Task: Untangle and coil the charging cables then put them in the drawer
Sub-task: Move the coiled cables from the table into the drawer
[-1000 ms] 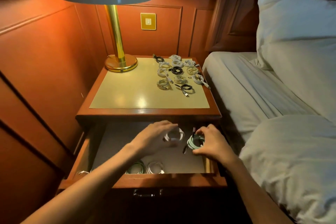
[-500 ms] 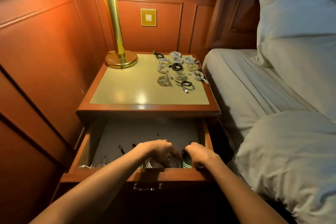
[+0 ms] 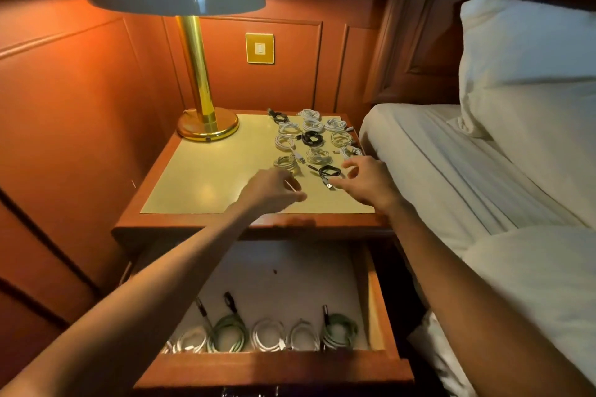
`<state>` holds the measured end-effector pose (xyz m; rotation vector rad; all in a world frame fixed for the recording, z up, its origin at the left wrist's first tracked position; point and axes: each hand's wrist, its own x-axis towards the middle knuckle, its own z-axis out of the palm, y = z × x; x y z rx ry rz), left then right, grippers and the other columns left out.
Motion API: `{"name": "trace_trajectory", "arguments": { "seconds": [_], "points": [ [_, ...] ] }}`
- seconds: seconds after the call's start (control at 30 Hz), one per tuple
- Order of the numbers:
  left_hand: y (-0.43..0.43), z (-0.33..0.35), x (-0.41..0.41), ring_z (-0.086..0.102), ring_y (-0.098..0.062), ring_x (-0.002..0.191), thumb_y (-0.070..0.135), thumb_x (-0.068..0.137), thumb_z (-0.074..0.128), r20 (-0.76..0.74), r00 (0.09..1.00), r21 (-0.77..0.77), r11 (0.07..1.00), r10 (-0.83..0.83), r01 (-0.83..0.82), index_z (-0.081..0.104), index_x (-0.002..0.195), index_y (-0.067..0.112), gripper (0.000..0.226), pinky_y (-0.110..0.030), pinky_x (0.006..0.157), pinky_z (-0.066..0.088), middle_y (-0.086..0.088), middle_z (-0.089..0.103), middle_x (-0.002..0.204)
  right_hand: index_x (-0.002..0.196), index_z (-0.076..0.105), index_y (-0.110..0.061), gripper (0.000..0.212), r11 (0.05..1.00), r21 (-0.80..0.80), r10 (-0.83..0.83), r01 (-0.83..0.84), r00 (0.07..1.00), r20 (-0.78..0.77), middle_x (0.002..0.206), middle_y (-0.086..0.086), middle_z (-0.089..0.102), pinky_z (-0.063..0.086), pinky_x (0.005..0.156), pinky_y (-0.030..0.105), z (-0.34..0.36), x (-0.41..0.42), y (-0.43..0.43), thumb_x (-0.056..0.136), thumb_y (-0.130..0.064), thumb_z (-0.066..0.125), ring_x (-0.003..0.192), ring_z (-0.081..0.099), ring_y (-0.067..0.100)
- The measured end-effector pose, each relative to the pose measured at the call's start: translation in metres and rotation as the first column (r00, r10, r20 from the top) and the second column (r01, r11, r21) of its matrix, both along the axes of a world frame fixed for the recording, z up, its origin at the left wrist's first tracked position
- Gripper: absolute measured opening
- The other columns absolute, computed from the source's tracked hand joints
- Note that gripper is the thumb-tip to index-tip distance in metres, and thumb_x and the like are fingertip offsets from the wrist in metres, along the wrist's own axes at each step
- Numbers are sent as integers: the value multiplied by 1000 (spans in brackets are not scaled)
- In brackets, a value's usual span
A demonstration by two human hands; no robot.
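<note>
black coil [image 3: 329, 171] lies near the bench's [image 3: 209, 190] right edge, with white coil [image 3: 285, 163] just left of it. right grip [image 3: 371, 185] hovers wide over the black one. left grip [image 3: 271, 192] is loose and looks empty. these are light, springy loops, likely to unwind, so pinch across all turns, not one end.

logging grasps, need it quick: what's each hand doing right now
left hand: cannot tell, fingers curled near a white coil
right hand: open, over the black coil, not gripping

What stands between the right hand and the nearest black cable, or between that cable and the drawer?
Nothing visible. The right hand is beside the black cable, and the drawer below stands open with bare floor.
</note>
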<state>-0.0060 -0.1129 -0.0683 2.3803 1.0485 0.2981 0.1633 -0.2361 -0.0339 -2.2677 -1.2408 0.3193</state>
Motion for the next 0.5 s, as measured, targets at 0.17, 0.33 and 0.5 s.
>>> {"name": "trace_trajectory", "arguments": {
  "seconds": [0.17,0.33,0.5],
  "points": [
    [59,0,30,60,-25,97,75,64,74,-149,921,44,933,359,-356,58,101,14,73,-33,61,43,-9,60,118,135,55,-5,79,993,-108,-41,51,995,90,140,15,54,47,93,37,-16,19,68,80,-60,73,125,53,30],
    [80,-16,54,58,-24,97,80,63,71,-182,937,63,954,298,-292,58,99,16,75,-35,67,45,-7,53,118,97,58,-11,53,970,-236,-20,60,986,166,116,12,59,39,59,29,-35,28,91,76,-56,77,106,58,29],
    [84,-23,61,53,-20,89,74,69,72,-154,944,108,954,293,-278,62,115,19,72,-31,61,41,-7,52,120,78,59,-10,36,976,-218,-3,30,992,125,83,8,61,31,46,25,-40,31,99,78,-39,80,77,58,21]
  ]
}}
